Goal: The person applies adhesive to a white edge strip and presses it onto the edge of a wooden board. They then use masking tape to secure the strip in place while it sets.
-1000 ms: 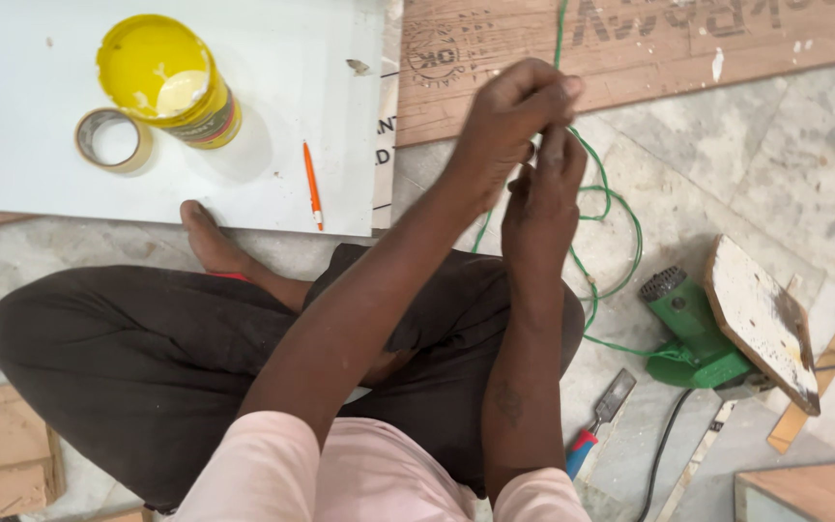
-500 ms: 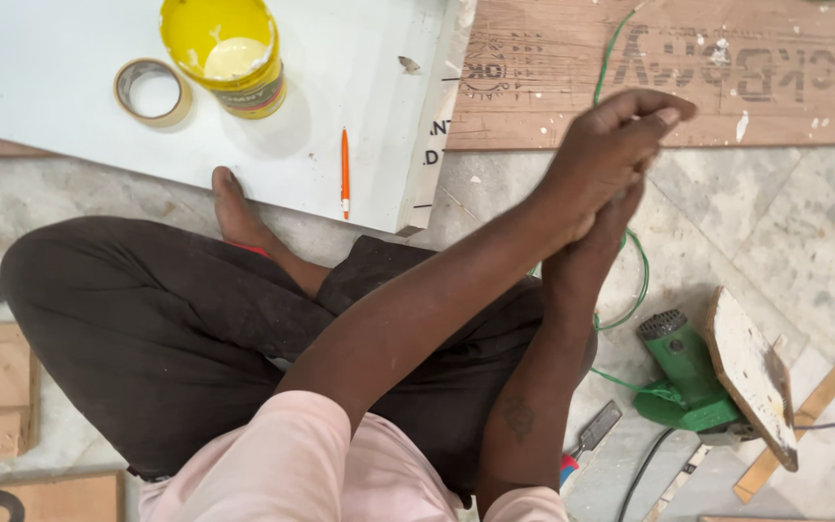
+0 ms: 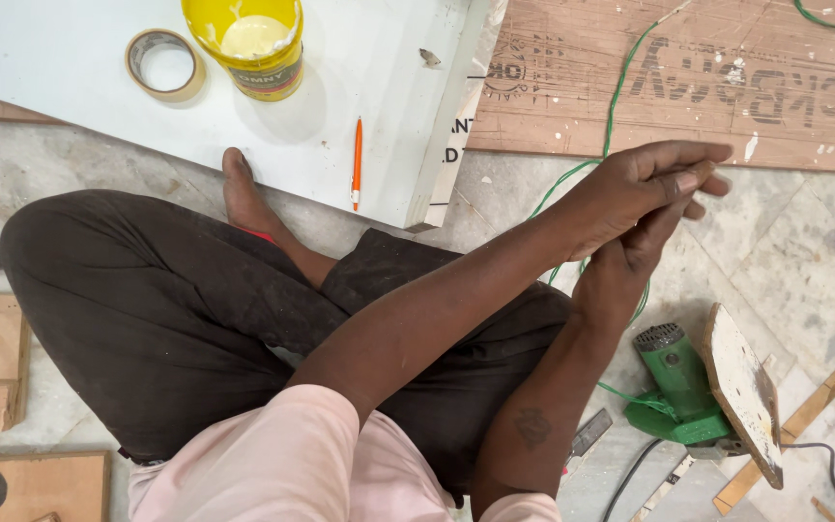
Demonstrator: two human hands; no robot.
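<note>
Pressing together, left hand (image 3: 630, 188) over right hand (image 3: 635, 261), green wire (image 3: 616, 97) nearby; grip contents unclear.

left hand (image 3: 630, 188) over right hand (image 3: 630, 261) | arms extended | grip unclear, possibly pinched

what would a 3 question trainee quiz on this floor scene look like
1. True or false: the orange pencil lies on the white board.
2. Which thing stands nearest the roll of tape? A the green power tool, B the yellow paint can, C the plywood sheet
3. Fill in: the left hand and right hand are pressed together above a green ____.

Key: 1 true; 2 B; 3 cord
</note>
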